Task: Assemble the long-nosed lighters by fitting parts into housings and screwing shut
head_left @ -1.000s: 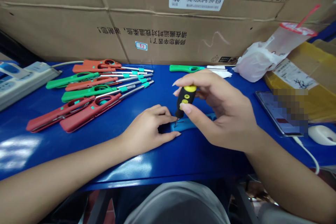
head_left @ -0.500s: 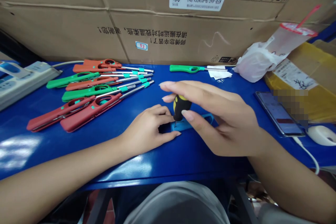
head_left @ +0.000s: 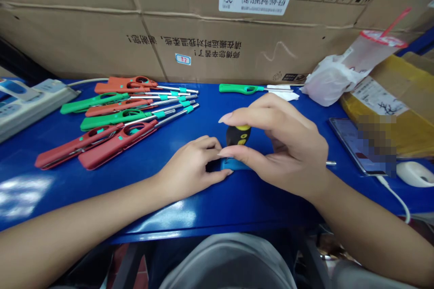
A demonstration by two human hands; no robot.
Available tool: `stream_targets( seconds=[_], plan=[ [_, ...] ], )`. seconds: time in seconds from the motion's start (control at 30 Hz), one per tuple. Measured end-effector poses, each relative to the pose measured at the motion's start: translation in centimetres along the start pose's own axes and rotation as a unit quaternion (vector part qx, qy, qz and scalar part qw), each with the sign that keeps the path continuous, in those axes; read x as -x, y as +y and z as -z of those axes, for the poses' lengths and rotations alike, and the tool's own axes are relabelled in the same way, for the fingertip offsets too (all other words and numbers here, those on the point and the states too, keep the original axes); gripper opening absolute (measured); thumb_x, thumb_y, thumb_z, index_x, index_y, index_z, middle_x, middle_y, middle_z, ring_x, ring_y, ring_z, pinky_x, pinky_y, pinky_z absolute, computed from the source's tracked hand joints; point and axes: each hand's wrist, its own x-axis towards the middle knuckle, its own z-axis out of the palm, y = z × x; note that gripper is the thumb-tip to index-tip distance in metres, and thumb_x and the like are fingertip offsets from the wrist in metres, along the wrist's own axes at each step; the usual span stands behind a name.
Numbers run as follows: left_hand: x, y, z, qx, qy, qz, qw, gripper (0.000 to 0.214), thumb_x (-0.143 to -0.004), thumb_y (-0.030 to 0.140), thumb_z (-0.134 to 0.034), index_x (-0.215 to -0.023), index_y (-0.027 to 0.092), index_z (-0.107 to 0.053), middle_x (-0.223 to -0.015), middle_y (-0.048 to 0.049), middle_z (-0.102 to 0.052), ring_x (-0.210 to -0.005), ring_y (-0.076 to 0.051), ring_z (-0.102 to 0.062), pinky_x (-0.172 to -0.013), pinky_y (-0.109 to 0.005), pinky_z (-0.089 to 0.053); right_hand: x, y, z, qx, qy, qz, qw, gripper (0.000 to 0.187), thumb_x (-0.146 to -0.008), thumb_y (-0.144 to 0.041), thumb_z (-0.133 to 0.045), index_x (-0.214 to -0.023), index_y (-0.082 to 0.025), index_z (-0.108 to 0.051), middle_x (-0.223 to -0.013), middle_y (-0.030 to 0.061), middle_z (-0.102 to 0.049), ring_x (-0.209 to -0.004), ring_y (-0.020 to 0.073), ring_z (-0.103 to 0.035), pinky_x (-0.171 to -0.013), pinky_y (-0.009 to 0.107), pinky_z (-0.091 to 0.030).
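On the table edge side, a blue long-necked lighter [head_left: 233, 164] lies flat. My left hand [head_left: 191, 162] pinches its handle end between thumb and fingers. A stubby black and yellow screwdriver [head_left: 237, 136] stands nearly upright on that handle. Around the screwdriver's grip curl the thumb and index finger of my right hand [head_left: 288, 149], closed on it. The screwdriver's tip is hidden behind my thumb. My right hand covers the lighter's middle, and a metal tip pokes out to its right.
Several red, orange and green lighters [head_left: 118, 107] lie in a row at left, by a power strip [head_left: 37, 104]. A green lighter [head_left: 237, 89] rests on white paper at the back. A phone [head_left: 356, 144], bagged drink [head_left: 328, 76] and packages are at right; a cardboard box [head_left: 101, 45] stands behind.
My right hand's fingers have curled and the hand has turned, rotating the screwdriver's grip. The lighter's metal tip now shows right of my wrist. My left hand has stayed put.
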Motion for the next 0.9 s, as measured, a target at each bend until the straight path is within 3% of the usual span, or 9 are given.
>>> stream_targets(
  seconds=[0.2,0.43,0.57,0.77,0.9],
  plan=[
    [0.1,-0.1,0.0,0.011,-0.002,0.008,1.0,0.017,-0.091,0.031,-0.073,-0.102,0.017,-0.074,-0.097,-0.0038,-0.069,-0.088,-0.021,-0.066,-0.075,-0.033,-0.053,0.1,-0.2,0.0,0.011,0.002,-0.007,1.0,0.033,-0.088,-0.028,-0.08,-0.12,-0.024,-0.069,-0.102,0.0035,-0.074,-0.091,0.0208,-0.069,-0.085,0.039,-0.062],
    [0.2,-0.2,-0.2,-0.018,-0.02,0.009,1.0,0.027,-0.096,0.033,-0.067,-0.118,0.018,-0.07,-0.113,-0.0093,-0.068,-0.104,-0.029,-0.066,-0.086,-0.042,-0.056,-0.1,-0.1,1.2,-0.02,-0.147,-0.01,0.989,0.042,-0.102,-0.018,-0.057,-0.144,-0.02,-0.055,-0.138,0.0061,-0.069,-0.126,0.0174,-0.064,-0.11,0.034,-0.053],
    [0.2,-0.3,-0.5,-0.017,-0.023,0.003,1.0,0.027,-0.097,0.031,-0.064,-0.12,0.017,-0.068,-0.115,-0.0103,-0.067,-0.109,-0.029,-0.065,-0.09,-0.042,-0.056,-0.1,-0.3,0.9,-0.009,-0.132,-0.023,0.991,0.037,-0.101,-0.019,-0.061,-0.137,-0.023,-0.06,-0.13,0.0027,-0.073,-0.12,0.0148,-0.068,-0.107,0.028,-0.054],
    [0.0,-0.4,-0.5,-0.011,-0.039,0.022,0.999,0.026,-0.098,0.033,-0.063,-0.117,0.018,-0.07,-0.114,-0.01,-0.067,-0.111,-0.028,-0.064,-0.094,-0.043,-0.055,0.2,-0.8,0.4,0.017,-0.087,-0.049,0.995,0.035,-0.101,-0.021,-0.061,-0.133,-0.032,-0.063,-0.127,-0.0014,-0.074,-0.115,0.0167,-0.071,-0.106,0.032,-0.057],
    [-0.1,-0.4,-0.2,-0.017,-0.046,0.036,0.998,0.028,-0.096,0.036,-0.065,-0.118,0.02,-0.072,-0.105,-0.0078,-0.065,-0.101,-0.026,-0.064,-0.088,-0.041,-0.056,-0.1,-0.5,0.6,-0.082,-0.056,-0.072,0.992,0.035,-0.096,-0.014,-0.066,-0.129,-0.027,-0.065,-0.119,0.0018,-0.076,-0.11,0.0188,-0.073,-0.1,0.035,-0.061]
  ],
)
